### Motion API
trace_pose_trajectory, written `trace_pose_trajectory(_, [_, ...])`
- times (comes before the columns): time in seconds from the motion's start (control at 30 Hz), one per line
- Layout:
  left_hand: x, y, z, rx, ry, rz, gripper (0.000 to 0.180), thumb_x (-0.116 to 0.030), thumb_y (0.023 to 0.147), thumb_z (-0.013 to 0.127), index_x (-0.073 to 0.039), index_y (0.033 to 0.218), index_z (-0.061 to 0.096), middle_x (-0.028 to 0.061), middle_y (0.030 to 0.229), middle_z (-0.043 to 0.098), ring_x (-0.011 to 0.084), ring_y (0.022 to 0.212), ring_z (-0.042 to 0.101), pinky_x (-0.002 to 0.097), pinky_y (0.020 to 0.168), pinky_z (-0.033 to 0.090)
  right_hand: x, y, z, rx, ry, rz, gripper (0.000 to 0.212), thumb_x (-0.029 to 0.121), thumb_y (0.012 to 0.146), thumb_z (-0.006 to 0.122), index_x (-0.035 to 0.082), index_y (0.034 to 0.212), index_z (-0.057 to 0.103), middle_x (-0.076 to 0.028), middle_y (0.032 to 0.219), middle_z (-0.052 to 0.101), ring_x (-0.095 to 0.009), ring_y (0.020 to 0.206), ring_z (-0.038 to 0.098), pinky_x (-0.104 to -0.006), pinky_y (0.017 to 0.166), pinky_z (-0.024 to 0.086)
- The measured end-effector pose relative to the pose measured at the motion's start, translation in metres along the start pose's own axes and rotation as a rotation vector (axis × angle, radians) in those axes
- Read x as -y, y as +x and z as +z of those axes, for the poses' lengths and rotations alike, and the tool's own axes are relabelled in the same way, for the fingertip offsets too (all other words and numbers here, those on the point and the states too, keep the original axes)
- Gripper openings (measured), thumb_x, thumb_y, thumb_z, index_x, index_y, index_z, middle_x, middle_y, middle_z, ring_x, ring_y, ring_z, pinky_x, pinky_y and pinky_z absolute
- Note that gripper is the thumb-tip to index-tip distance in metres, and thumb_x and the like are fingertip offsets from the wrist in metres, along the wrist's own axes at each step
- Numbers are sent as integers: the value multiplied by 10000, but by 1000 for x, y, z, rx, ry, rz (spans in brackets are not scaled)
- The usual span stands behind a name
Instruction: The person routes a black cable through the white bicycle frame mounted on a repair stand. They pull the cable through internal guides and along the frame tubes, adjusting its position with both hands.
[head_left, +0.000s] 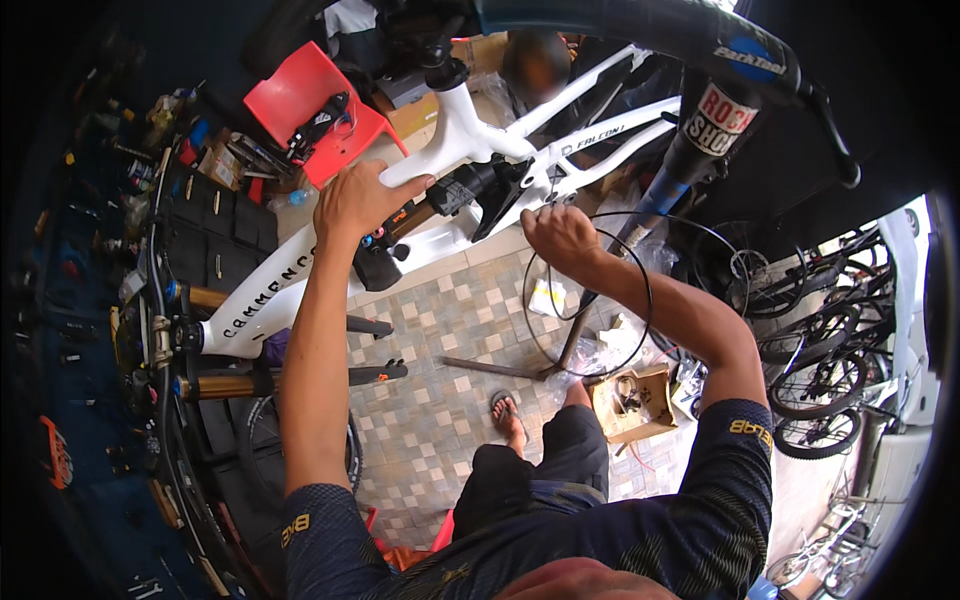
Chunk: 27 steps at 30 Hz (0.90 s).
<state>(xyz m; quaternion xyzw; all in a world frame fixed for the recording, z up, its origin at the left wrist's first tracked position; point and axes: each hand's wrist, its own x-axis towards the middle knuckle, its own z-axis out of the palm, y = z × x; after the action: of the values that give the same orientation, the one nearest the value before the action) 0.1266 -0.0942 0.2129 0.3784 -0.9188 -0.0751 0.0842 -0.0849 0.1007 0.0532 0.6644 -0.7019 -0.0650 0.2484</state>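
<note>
A white bicycle frame (445, 250) hangs across the upper middle, held off the floor. My left hand (352, 200) is wrapped over one of its tubes, thumb pointing toward the black rear shock (465, 188). Beside the rear linkage (540, 185), my right hand (562, 238) is closed in a fist. A thin black cable (650, 290) runs from this fist and hangs in a wide loop below it; the cable's end is hidden. At the left, the fork with gold stanchions (222, 386) is attached to the frame.
A repair stand (665, 175) rises at the right, its leg (490, 368) on the tiled floor. An open cardboard box (632, 403) lies near my foot. A red chair (315, 110) holds dark parts. Tools line the left wall; several bicycles (820, 350) stand at right.
</note>
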Motion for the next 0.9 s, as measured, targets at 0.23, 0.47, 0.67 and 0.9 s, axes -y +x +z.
trace_pose_trajectory(0.23, [-3, 1, -7, 108, -42, -101, 753, -737, 723, 669, -26, 957, 750, 189, 750, 711, 324, 762, 718, 431, 758, 550, -6, 24, -8, 168, 245, 186, 117, 82, 902, 509, 29, 996, 555, -164, 755, 700, -281, 671, 717, -396, 530, 546])
trace_pose_trajectory(0.47, [0, 2, -8, 100, -102, -77, 681, -683, 717, 708, -45, 953, 746, 180, 785, 715, 343, 800, 709, 437, 740, 552, -8, -9, -7, 214, 627, 729, 280, 117, 896, 491, -27, 1121, 575, -266, 858, 685, -396, 841, 695, -486, 723, 541])
trace_pose_trajectory(0.67, [4, 6, 1, 59, -67, -29, 738, -739, 736, 661, -28, 913, 753, 168, 700, 701, 294, 707, 715, 415, 726, 551, 9, -47, 65, -176, 1361, 1275, 337, 210, 938, 505, 17, 1145, 688, -49, 628, 599, -147, 536, 561, -330, 517, 428])
trace_pose_trajectory(0.9, [1, 4, -4, 18, -28, 2, 808, -750, 722, 662, 27, 935, 733, 219, 754, 698, 357, 771, 708, 459, 752, 547, 23, -14, 52, -211, 1311, 1293, 316, 202, 940, 509, 11, 1109, 696, -34, 622, 578, -115, 566, 529, -306, 566, 430])
